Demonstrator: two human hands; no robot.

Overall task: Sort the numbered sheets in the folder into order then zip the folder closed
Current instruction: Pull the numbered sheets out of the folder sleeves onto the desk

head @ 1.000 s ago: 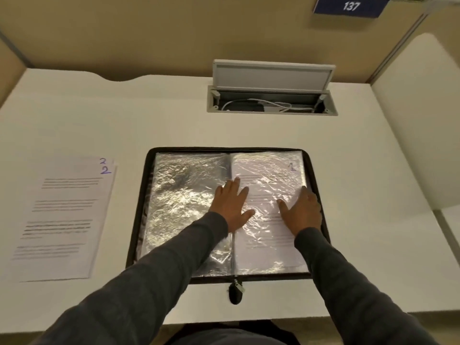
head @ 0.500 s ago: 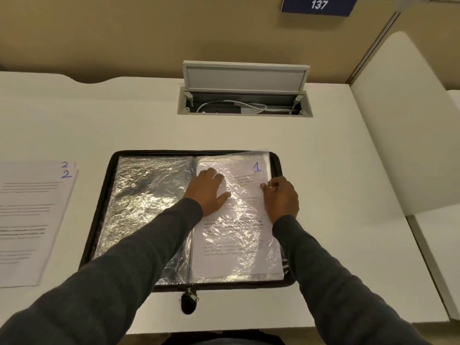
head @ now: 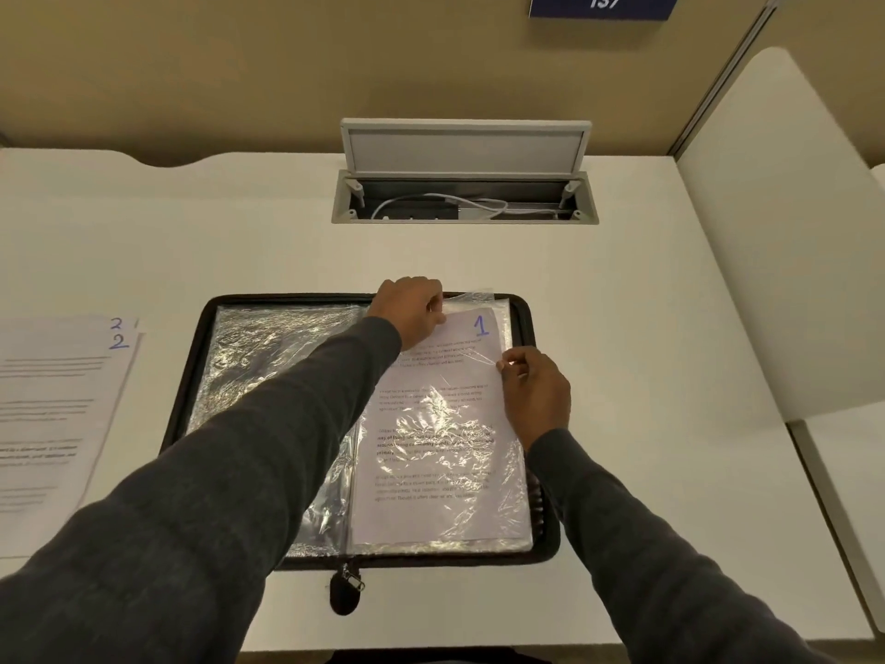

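Black zip folder (head: 287, 298) lies open; left hand (head: 412, 311) pinches the white sheet marked 1 (head: 431, 472), right hand (head: 536, 390) pinches its clear plastic sleeve (head: 479, 299).

A white table (head: 622, 328) has a gray box (head: 464, 196) sunk in it, lid (head: 464, 146) up, white wires (head: 479, 206) inside. A blue sign (head: 603, 4) on the tan wall (head: 239, 64) says 137.
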